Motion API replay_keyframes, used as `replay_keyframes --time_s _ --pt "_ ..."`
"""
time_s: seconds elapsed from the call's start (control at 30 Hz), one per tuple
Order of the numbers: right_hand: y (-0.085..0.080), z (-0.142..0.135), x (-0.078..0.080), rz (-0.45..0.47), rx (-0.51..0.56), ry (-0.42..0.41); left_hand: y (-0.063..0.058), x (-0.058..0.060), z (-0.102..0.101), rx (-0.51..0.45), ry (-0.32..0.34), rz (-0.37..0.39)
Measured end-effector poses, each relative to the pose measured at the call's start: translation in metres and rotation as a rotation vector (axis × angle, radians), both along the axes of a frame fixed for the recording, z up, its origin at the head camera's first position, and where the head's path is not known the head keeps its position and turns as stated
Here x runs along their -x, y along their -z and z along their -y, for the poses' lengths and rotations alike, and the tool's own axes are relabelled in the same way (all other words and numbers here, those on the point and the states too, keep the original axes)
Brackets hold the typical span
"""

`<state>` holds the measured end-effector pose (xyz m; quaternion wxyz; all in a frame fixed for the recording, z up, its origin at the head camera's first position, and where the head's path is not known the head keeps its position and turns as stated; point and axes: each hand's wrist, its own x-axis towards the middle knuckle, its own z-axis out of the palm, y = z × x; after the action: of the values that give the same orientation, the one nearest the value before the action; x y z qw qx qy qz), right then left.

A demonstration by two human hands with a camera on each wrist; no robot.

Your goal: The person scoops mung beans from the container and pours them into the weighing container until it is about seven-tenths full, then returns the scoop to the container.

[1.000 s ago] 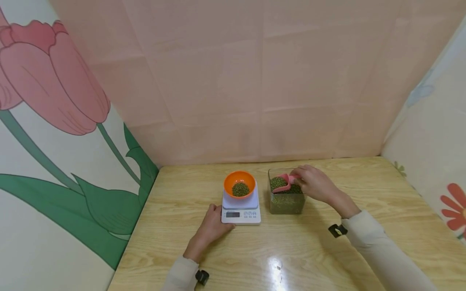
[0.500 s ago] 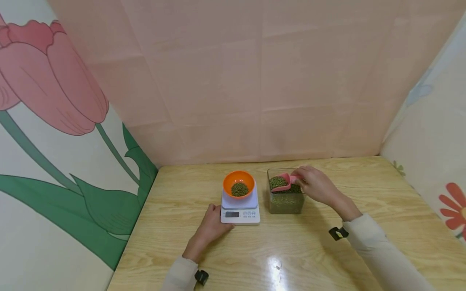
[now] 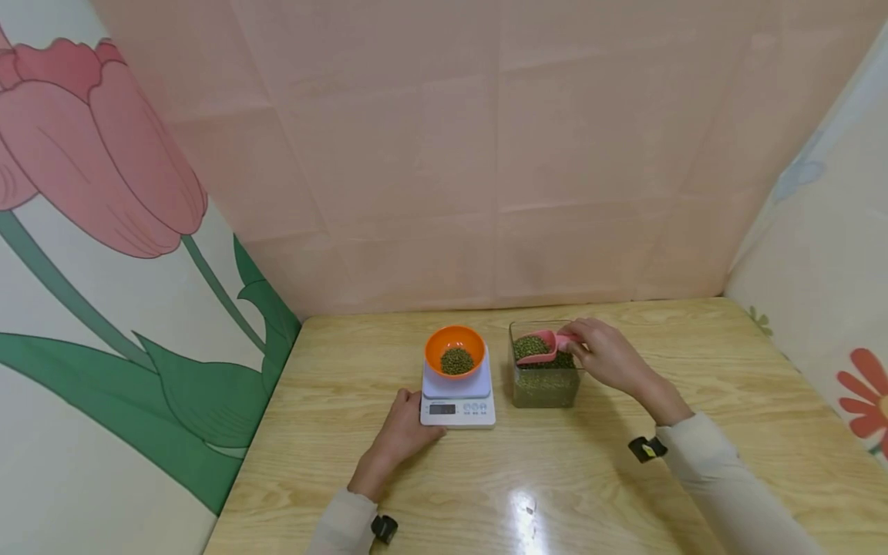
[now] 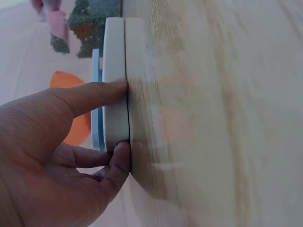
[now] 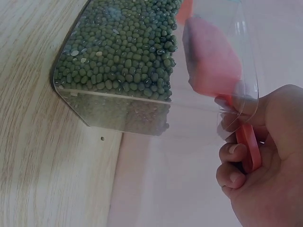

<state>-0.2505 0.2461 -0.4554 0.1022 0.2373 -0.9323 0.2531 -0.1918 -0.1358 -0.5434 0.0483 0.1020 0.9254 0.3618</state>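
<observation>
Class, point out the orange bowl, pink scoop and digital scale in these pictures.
Orange bowl point(image 3: 454, 338), head view: bare inner wall.
Pink scoop point(image 3: 551, 341), head view: its back wall, near the handle.
Digital scale point(image 3: 458, 388), head view: bare front of the platform.

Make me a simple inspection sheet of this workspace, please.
Surface: wood-grain table.
Job's things: white scale bearing an orange bowl with green beans; beside it, a clear container, also holding green beans; pink scoop within the container's rim. Scale reading illegible.
Clutter: tiny dark speck near the container; cannot tell what.
Hands: left hand grips the scale's edge; right hand holds the scoop's handle.
Cables: nothing seen.
Surroundings: pink backdrop; tulip picture at left.
</observation>
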Motion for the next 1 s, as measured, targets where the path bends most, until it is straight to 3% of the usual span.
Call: replay_keyframes --time_s 1.0 --pt "-0.0061 -0.0071 -0.0014 -0.006 0.026 0.04 -0.0003 -0.0003 -0.0001 -0.021 0.003 0.008"
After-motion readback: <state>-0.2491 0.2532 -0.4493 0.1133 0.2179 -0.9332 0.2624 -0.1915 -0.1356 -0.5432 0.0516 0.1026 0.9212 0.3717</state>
